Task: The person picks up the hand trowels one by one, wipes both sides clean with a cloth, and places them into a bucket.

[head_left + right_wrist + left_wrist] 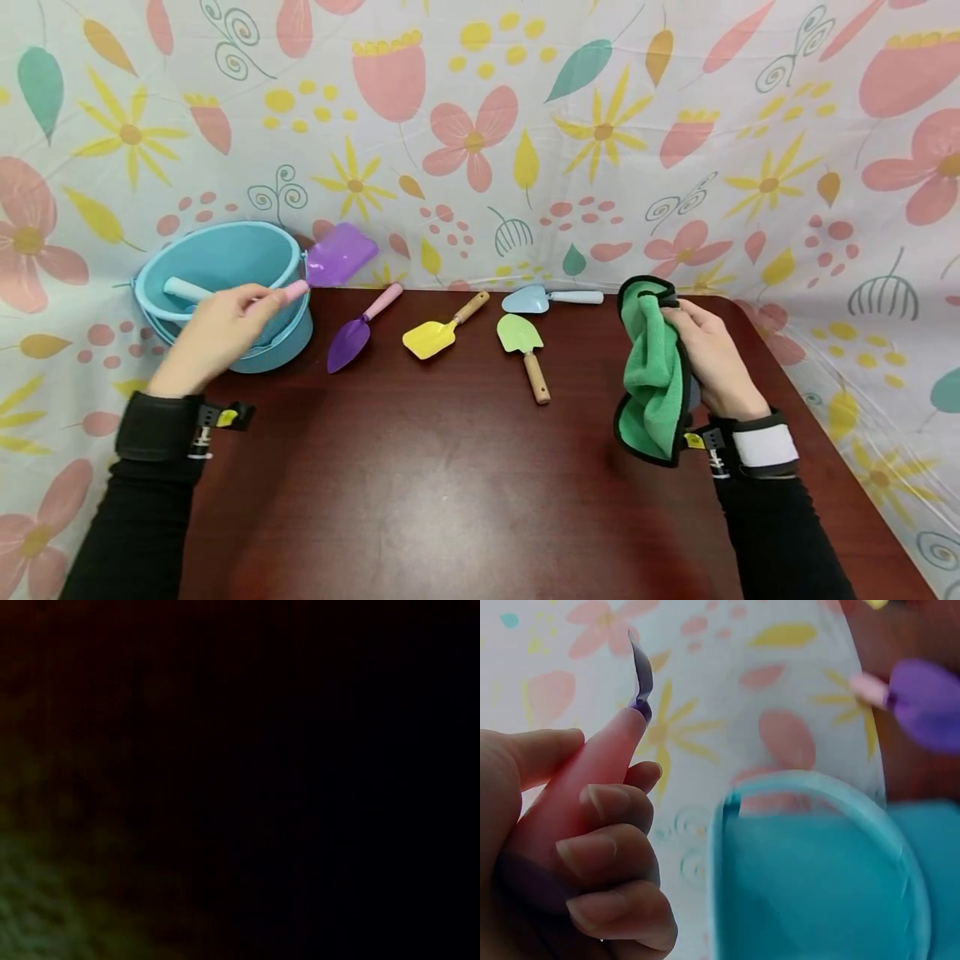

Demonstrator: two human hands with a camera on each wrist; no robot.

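Observation:
My left hand (pixel 225 333) grips the pink handle of a small purple toy shovel (pixel 341 255), held up in front of the blue bucket (pixel 300 333). In the left wrist view its fingers curl round that handle (pixel 585 780), and the blade appears edge-on. A light blue handle (pixel 183 290) leans inside the bucket. On the right, my right hand (pixel 712 354) pinches the top of a green cloth (pixel 651 375) with black edging, which hangs in folds over the table. The right wrist view is almost black, with only a dim greenish patch of cloth (pixel 30 907) at lower left.
Along the back of the dark red table (pixel 442 500) lie a purple trowel (pixel 349 343) with a pink handle, a yellow shovel (pixel 430 339), a light green trowel (pixel 519 333) and a light blue trowel (pixel 527 299). A flowered curtain (pixel 465 200) hangs behind and at both sides.

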